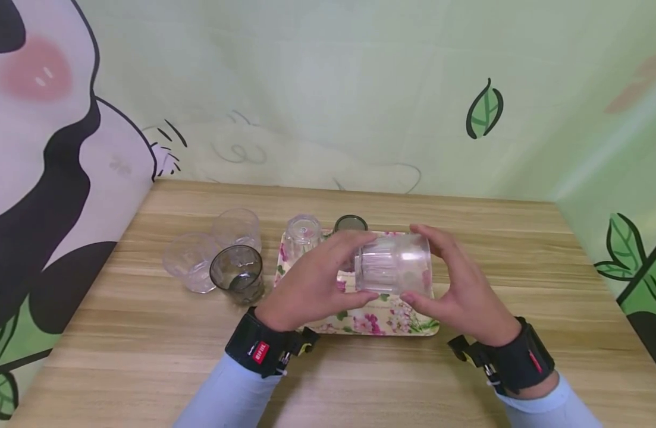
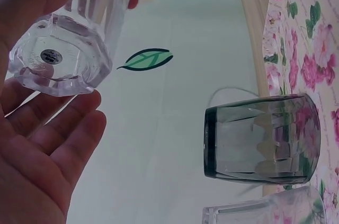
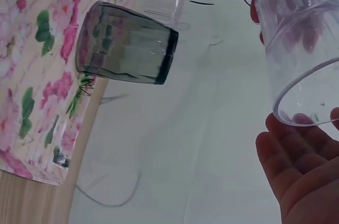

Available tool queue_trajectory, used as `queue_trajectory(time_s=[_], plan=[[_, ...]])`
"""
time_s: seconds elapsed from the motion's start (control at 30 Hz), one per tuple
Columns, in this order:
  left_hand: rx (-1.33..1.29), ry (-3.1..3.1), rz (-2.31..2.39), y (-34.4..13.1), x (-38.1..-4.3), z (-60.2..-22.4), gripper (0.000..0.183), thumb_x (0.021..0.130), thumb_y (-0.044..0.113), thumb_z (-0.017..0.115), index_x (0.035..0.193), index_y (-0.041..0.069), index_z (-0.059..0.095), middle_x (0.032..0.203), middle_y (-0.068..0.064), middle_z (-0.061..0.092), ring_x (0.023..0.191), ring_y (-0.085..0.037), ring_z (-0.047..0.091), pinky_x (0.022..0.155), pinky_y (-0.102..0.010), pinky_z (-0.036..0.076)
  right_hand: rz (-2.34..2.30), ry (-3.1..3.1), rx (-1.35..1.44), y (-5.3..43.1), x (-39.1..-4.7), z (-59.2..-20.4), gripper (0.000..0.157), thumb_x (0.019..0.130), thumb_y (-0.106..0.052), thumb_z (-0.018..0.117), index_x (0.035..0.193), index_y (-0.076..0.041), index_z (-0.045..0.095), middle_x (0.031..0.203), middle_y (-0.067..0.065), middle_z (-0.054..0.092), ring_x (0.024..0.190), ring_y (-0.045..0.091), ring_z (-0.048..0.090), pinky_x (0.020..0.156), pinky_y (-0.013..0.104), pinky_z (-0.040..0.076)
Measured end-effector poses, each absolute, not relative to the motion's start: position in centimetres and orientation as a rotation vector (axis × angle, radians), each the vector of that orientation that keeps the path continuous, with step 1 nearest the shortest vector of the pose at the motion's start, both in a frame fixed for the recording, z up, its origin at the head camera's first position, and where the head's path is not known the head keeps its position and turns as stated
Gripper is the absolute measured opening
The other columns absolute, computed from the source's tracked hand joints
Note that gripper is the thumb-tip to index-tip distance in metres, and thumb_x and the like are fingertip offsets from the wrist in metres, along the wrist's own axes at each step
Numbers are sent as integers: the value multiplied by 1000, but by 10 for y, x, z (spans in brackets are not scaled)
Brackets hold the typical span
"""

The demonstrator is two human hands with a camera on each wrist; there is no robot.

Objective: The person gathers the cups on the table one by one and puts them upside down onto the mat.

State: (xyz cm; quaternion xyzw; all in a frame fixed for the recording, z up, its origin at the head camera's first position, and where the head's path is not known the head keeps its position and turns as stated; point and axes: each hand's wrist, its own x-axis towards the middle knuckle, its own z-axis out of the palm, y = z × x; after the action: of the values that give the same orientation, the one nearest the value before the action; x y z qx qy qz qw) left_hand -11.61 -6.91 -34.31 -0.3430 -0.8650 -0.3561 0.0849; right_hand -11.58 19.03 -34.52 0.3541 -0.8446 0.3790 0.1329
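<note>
A clear faceted tumbler [image 1: 394, 264] is held on its side above a floral tray [image 1: 360, 326]. My left hand [image 1: 319, 276] grips it around the base, thumb on one side and fingers on the other. At the rim, my right hand [image 1: 464, 291] holds it between thumb and fingers. The left wrist view shows a small round dark sticker [image 2: 51, 56] on the tumbler's base. Behind the hands, a grey tinted tumbler [image 3: 127, 44] and another clear tumbler [image 1: 302, 235] stand upside down on the tray.
Left of the tray, a grey tinted tumbler [image 1: 239, 276] stands mouth up. Beside it are two clear tumblers, one nearer the left [image 1: 194, 264] and one farther back [image 1: 237, 223]. The wooden table [image 1: 119, 356] meets a printed wall [image 1: 317, 107] at the back.
</note>
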Motion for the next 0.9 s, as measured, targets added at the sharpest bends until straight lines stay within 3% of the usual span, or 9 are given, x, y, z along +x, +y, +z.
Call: queue_trajectory(time_s=[0.17,0.33,0.7,0.9], plan=[[-1020,-2565,-1093,-70,-115,-342,82,76,26,88,145,12,47,143,-10,59,123,-20,59,102,-40,59,1124,-2511,983,191,-117,-348,100,71,-12,87,155,-12,32,154,20,47,133,32,49,109,67,45],[-1010,-2548,-1096,-71,-115,-341,80,75,26,88,143,13,49,140,-10,60,120,-18,59,99,-38,60,1123,-2521,994,192,-120,-352,98,73,-11,85,155,-13,32,153,22,48,134,34,49,106,72,45],[-1029,-2499,-1089,-72,-115,-343,74,78,28,86,141,11,52,136,-9,61,121,-17,57,103,-38,57,1050,-2551,973,194,-120,-357,91,77,-12,82,154,-14,33,149,22,47,136,38,45,107,72,43],[-1013,-2505,-1090,-72,-115,-343,72,80,30,84,142,12,53,139,-8,60,129,-18,54,110,-41,53,1026,-2453,918,196,-118,-353,80,75,-1,79,146,-7,44,141,25,52,131,39,47,104,71,43]])
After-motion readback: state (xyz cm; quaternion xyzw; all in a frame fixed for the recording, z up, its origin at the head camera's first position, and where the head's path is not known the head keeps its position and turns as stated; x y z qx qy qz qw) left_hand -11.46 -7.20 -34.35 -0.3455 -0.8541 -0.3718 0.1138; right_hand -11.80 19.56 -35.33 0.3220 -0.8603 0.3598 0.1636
